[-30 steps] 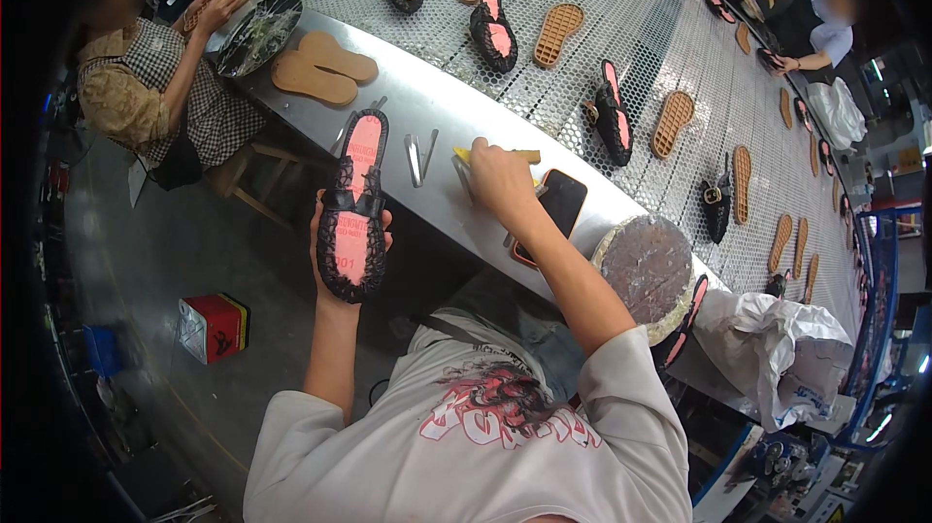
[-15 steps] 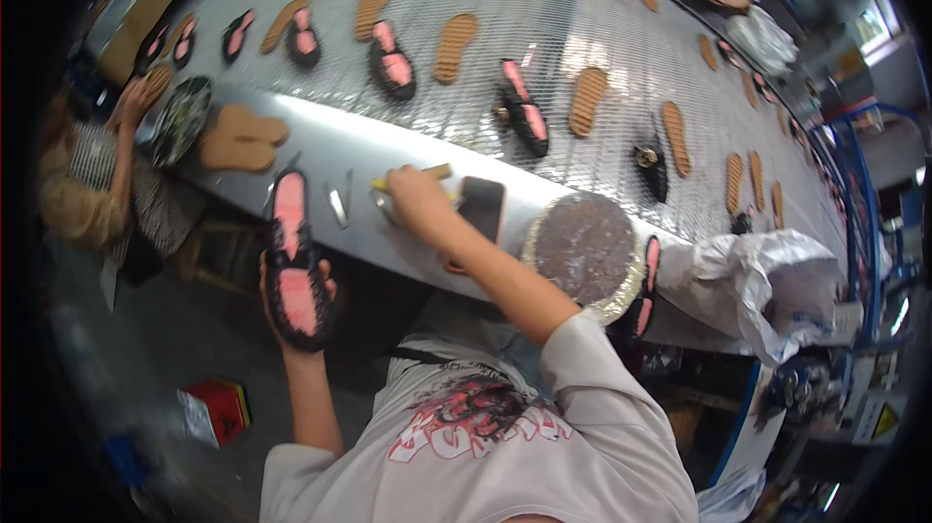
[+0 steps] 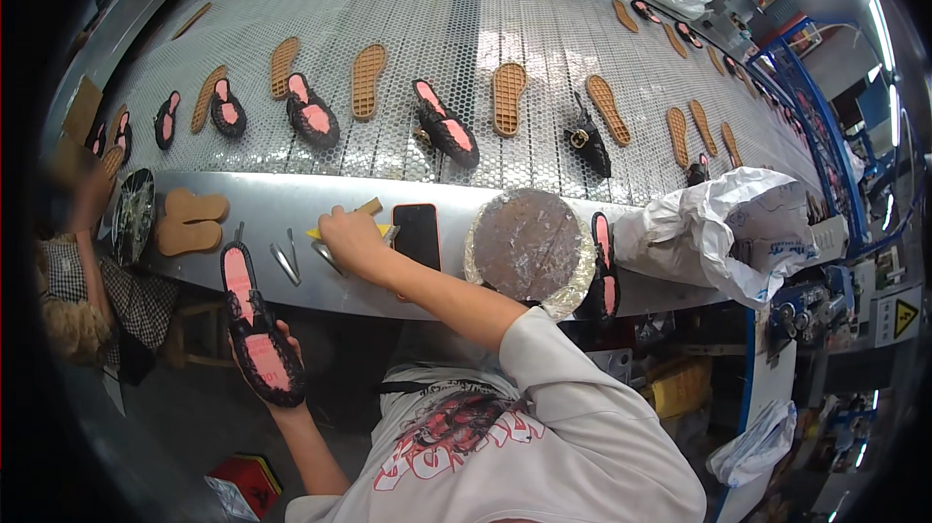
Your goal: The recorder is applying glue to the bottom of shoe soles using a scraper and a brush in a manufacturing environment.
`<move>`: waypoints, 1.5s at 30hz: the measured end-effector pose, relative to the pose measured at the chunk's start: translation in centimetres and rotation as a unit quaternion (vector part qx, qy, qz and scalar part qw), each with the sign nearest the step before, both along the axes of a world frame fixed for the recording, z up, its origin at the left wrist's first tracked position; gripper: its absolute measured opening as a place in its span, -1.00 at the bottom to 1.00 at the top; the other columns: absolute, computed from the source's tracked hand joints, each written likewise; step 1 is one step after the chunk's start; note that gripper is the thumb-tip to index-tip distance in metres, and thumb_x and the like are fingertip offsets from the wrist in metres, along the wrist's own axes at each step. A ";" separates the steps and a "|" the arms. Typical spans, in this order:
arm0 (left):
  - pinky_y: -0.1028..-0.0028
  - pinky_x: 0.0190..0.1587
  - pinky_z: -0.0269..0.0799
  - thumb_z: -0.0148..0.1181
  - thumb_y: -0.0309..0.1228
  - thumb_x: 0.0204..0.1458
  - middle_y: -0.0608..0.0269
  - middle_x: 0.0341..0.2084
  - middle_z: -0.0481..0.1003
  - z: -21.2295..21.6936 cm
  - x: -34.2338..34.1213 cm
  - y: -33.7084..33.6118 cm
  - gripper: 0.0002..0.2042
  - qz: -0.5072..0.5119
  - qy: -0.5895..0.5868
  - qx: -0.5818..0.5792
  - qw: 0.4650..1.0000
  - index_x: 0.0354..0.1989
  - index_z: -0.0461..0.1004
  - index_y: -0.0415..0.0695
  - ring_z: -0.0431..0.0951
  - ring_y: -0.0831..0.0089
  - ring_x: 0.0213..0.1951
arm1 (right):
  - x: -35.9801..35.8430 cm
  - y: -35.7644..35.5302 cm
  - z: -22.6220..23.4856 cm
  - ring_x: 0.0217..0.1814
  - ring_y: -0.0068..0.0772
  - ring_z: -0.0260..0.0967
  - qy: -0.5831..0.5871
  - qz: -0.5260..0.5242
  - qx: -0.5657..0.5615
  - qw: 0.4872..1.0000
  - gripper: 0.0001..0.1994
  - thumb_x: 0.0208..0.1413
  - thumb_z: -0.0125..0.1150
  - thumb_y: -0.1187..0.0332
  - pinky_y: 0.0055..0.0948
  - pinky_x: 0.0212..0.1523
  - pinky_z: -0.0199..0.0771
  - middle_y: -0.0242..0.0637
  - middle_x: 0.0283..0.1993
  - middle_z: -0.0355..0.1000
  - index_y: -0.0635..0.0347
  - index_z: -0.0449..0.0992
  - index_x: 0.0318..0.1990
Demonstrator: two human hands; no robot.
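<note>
My left hand [image 3: 289, 412] grips a black woven shoe upper [image 3: 264, 358] from beneath, its pink underside turned up and its toe end toward me. On the metal ledge [image 3: 417, 295], my right hand [image 3: 351, 241] is closed, palm down, over a yellow item [image 3: 313, 233]. What exactly its fingers hold is hidden. A tan strip [image 3: 369, 205] sticks out just beyond that hand. To its left lie slim metal tools [image 3: 285, 265], and to its right a dark phone [image 3: 416, 235] with a red edge.
Black shoe uppers [image 3: 447, 130] and tan soles [image 3: 509, 101] lie across the mesh conveyor [image 3: 388, 159]. Along the ledge are a round wrapped pad [image 3: 530, 243], another upper [image 3: 604, 266], a white sack [image 3: 680, 232] and stacked tan soles [image 3: 189, 222]. A co-worker [image 3: 73, 275] sits at left.
The view has tilted and shifted, so the ledge looks more level. My left hand still holds the shoe upper, and my right hand remains over the yellow item. The co-worker's hand has moved.
</note>
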State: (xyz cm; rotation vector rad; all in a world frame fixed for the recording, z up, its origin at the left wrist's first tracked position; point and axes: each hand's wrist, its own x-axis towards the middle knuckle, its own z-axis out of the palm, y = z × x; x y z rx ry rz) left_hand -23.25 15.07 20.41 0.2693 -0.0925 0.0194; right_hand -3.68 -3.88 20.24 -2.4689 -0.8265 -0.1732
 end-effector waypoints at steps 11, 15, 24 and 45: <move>0.03 0.17 0.39 -0.03 0.06 0.23 -0.23 0.11 0.37 2.8 2.8 -4.4 -0.41 0.053 -0.002 -0.039 0.998 0.27 0.26 -0.11 0.40 -0.09 0.14 | -5.5 -8.4 11.7 -0.51 -0.09 0.49 0.161 0.040 0.217 0.962 -0.84 0.08 0.24 0.35 -0.15 -0.48 0.43 -0.12 -0.50 0.49 0.28 0.47 -0.31; 0.06 -0.09 0.60 0.04 0.13 0.16 -0.13 0.06 0.43 4.3 5.4 -8.9 -0.34 0.088 0.116 0.101 0.984 0.27 0.22 -0.11 0.58 -0.03 -0.09 | -9.4 -15.1 14.9 -0.35 -0.65 0.39 0.299 0.009 0.377 0.877 -0.86 0.14 0.26 0.42 -0.55 -0.31 0.41 -0.36 -0.38 0.50 0.32 0.52 -0.22; 0.16 0.13 0.44 0.01 0.08 0.20 -0.01 0.14 0.40 10.2 7.2 -21.0 -0.34 -0.191 0.090 0.070 0.975 0.31 0.18 -0.15 0.48 0.01 0.07 | -12.6 -19.9 17.9 -0.45 -0.54 0.32 -0.160 -0.055 0.371 0.913 -0.80 -0.07 0.37 0.65 -0.59 -0.43 0.34 -0.16 -0.16 0.52 0.26 0.42 -0.41; 0.35 -0.10 0.60 0.06 -0.15 0.25 0.19 -0.13 0.57 10.7 7.2 -25.8 -0.63 -0.239 0.072 0.158 0.955 0.07 0.43 -0.14 0.62 0.39 -0.16 | -12.9 -25.6 16.3 0.04 -0.11 0.52 -0.075 -0.059 0.299 0.950 -0.58 -0.14 0.49 0.44 -0.37 -0.06 0.55 -0.07 0.12 0.46 0.29 0.54 -0.06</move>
